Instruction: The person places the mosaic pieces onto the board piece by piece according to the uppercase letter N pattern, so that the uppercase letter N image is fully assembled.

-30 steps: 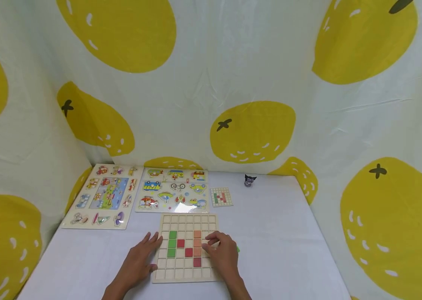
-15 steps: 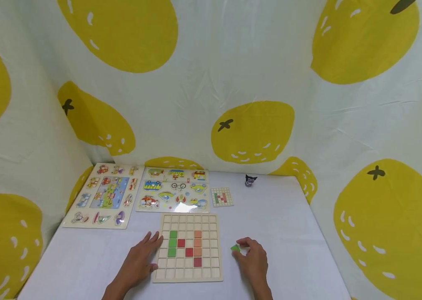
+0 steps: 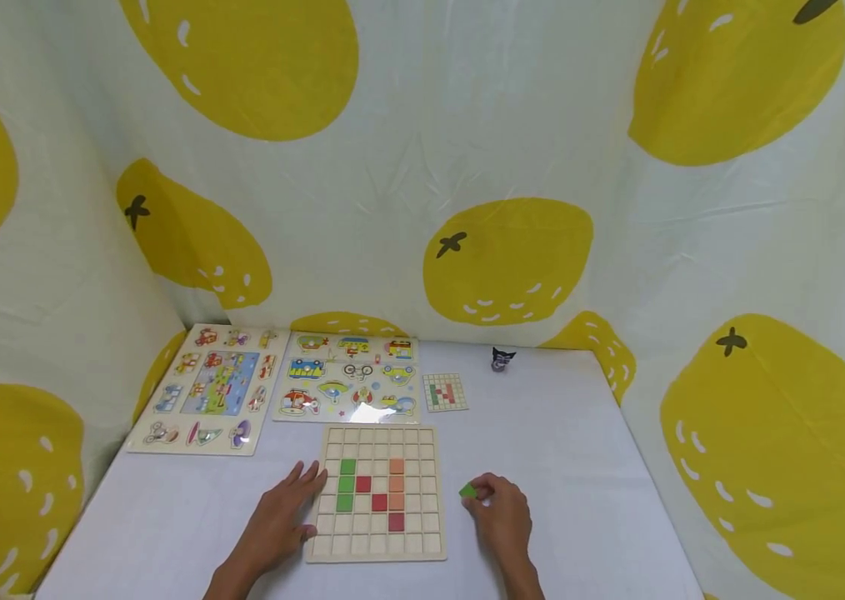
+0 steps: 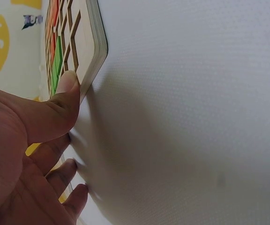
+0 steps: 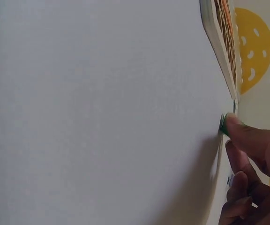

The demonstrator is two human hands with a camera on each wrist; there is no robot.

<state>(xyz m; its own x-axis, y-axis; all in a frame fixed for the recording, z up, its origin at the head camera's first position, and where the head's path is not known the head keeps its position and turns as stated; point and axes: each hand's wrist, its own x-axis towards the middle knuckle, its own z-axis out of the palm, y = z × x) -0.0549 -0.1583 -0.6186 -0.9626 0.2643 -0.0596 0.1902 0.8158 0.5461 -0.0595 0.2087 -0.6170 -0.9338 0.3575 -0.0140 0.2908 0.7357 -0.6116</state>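
A wooden grid board [image 3: 413,450] lies on the table with square tiles set in its cells. Three green tiles [image 3: 347,484] form a column at the left, and three orange tiles [image 3: 397,483] form another. Two red tiles [image 3: 363,483] sit diagonally between them, with a third red tile [image 3: 396,522] below the orange ones. My left hand [image 3: 276,517] rests along the board's left edge, thumb on the rim in the left wrist view. To the right of the board, my right hand [image 3: 503,517] pinches a green tile [image 3: 468,492] between thumb and finger, close above the tabletop.
Behind the board stands a small pattern card [image 3: 446,392] with coloured squares. Two picture puzzle boards, one with vehicles [image 3: 347,377] and one at the left [image 3: 220,442], lie farther back. A small dark figure [image 3: 501,359] stands near the lemon-print curtain [image 3: 362,250].
My right hand has moved right, off the board, and now pinches the green tile that was lying on the table. The left hand has stayed in place.
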